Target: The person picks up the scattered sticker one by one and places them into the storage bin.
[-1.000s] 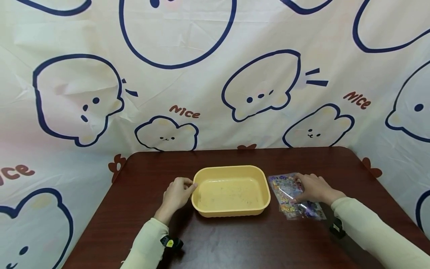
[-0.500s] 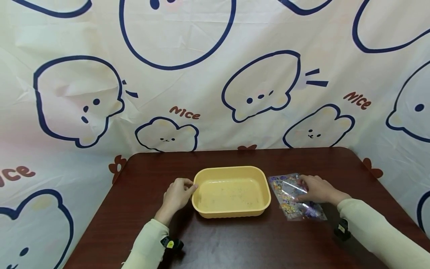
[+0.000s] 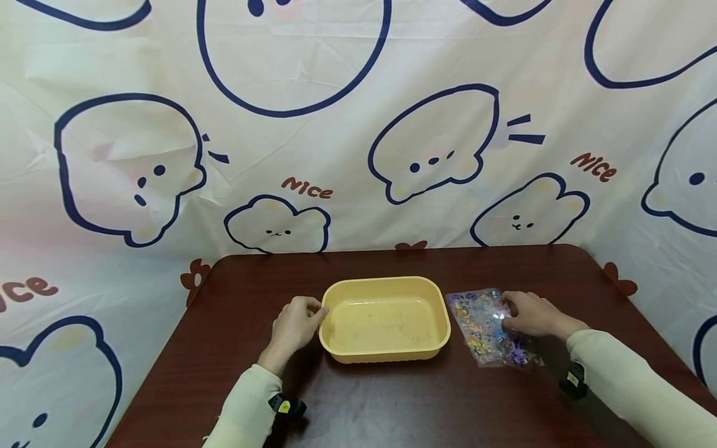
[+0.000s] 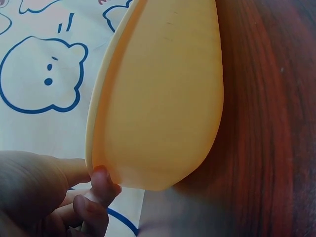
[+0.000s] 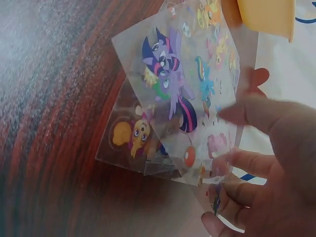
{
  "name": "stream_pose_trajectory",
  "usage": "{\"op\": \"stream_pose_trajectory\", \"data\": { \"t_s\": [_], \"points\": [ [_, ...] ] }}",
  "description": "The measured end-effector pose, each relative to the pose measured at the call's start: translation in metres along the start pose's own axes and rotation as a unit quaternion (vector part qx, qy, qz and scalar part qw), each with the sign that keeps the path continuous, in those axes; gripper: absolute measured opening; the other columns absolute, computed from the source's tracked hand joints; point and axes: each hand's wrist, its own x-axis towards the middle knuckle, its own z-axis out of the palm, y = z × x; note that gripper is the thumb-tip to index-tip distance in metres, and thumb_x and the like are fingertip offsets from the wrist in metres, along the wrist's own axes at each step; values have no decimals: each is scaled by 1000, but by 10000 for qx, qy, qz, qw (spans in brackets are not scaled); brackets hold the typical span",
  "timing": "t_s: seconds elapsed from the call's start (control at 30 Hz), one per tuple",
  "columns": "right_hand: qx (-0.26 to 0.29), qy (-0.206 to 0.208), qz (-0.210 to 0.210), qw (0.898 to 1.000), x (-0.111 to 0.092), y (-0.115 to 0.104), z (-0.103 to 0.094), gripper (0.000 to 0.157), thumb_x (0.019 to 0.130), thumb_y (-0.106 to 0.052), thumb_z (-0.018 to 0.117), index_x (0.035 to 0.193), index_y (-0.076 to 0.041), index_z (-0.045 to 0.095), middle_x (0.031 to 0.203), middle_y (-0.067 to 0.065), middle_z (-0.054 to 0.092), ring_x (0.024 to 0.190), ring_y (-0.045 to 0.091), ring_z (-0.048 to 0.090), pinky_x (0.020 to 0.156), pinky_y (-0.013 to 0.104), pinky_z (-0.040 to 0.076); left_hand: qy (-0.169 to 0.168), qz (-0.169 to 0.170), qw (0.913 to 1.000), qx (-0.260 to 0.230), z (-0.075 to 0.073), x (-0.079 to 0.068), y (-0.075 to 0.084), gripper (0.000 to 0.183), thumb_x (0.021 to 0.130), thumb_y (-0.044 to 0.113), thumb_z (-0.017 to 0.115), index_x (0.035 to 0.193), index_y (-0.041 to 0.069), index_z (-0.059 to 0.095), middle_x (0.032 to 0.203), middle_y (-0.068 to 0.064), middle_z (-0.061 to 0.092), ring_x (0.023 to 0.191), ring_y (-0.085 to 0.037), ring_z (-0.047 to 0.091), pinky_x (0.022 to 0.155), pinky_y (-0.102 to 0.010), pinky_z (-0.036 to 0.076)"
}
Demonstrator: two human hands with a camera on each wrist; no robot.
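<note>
A shallow yellow plastic basin [image 3: 386,358] stands in the middle of the table. At its left end my left hand [image 3: 295,322] pinches the rim, and in the left wrist view the fingers [image 4: 101,185] lie against the outer wall under that rim. Right of the basin lie clear sticker sheets [image 3: 478,323] printed with colourful cartoon ponies. My right hand [image 3: 540,315] holds their right edge between thumb and fingers. The right wrist view shows the top sticker sheet [image 5: 168,74] tilted over another sheet [image 5: 126,131] beneath it; some fingertips are hidden behind the plastic.
The dark brown wooden table [image 3: 386,410] carries the basin and sheets. A pale curtain [image 3: 347,143] with blue cartoon outlines hangs behind its far edge and along the sides. Each wrist wears a black band, such as the left band [image 3: 285,406].
My right hand has shifted slightly right along the sticker sheets, uncovering more of them, and the glare on the plastic has changed. The left hand and basin have stayed put.
</note>
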Motion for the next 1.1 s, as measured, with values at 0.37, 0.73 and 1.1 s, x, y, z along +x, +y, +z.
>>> {"op": "stream_pose_trajectory", "data": {
  "t_s": [0.37, 0.73, 1.1],
  "points": [
    [301, 159, -2, 9994, -4, 2, -10, 10, 95, -8, 64, 97, -1, 71, 84, 5, 70, 66, 14, 57, 57, 32, 47, 18, 24, 10000, 47, 0, 0, 0, 28, 97, 35, 67, 112, 13, 75, 87, -1, 73, 72, -14, 62, 65, -34, 43],
    [589, 259, -317, 9974, -10, 17, -19, 13, 96, -6, 64, 86, -8, 72, 83, 2, 71, 70, 10, 59, 59, 26, 47, 1, 21, 10000, 67, -1, 0, 1, 26, 97, 34, 67, 110, 13, 75, 86, 0, 72, 72, -14, 61, 64, -33, 42],
    [952, 601, -408, 9928, -17, 28, -26, 10, 97, -7, 65, 93, -2, 73, 79, 2, 69, 64, 3, 52, 57, 24, 45, -66, 2, 10000, -38, -1, 0, -1, 27, 97, 33, 67, 112, 11, 76, 83, 0, 73, 68, -14, 60, 62, -32, 42]
  ]
}}
